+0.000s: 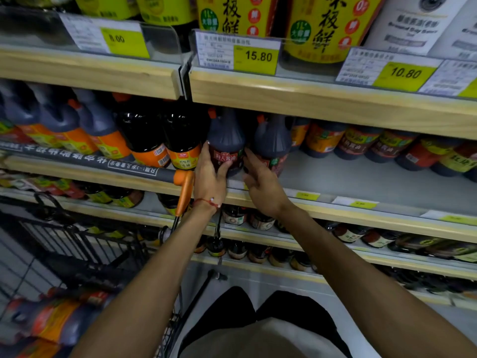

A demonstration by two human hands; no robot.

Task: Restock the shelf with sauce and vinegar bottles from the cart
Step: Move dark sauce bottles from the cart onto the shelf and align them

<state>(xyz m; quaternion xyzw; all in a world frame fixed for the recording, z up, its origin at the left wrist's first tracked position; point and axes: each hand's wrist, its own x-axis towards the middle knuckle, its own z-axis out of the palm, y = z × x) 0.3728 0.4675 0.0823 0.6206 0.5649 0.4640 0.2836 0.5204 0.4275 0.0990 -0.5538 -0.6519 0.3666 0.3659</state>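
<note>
Midway up the sauce bay, as I followed remotely through the head camera, the left hand [210,177] gripped a dark red-labelled bottle [226,148] low on its body. Its thumb lay across the front label and its fingers curled round the bottle's left side. The bottle stood towards the near edge of the middle shelf [361,182]. The right hand [262,186] was loosely spread and held nothing. Its fingertips [248,157] reached into the gap between that bottle and a matching neighbour bottle [272,146] just to the right; whether they touched either one I could not tell. Taller orange-labelled bottles [180,140] stood to the left, and a row of shorter bottles [361,146] lined the far side further right. The cart [85,254] stood near left with more stock bottles [49,319] lying in it, its grey handle [103,164] crossing in front of the shelf.

My reading was that the bottle was being seated in its row. To do that well, I judged, the grip should be kept low and the bottle upright, then slid back until it stood just beside its neighbour with the label facing out. The right hand could steady that neighbour against tipping. The orange cap [212,112] sat close under the upper shelf's wooden lip [309,99], so a push along the surface looked safer than a lift.
</note>
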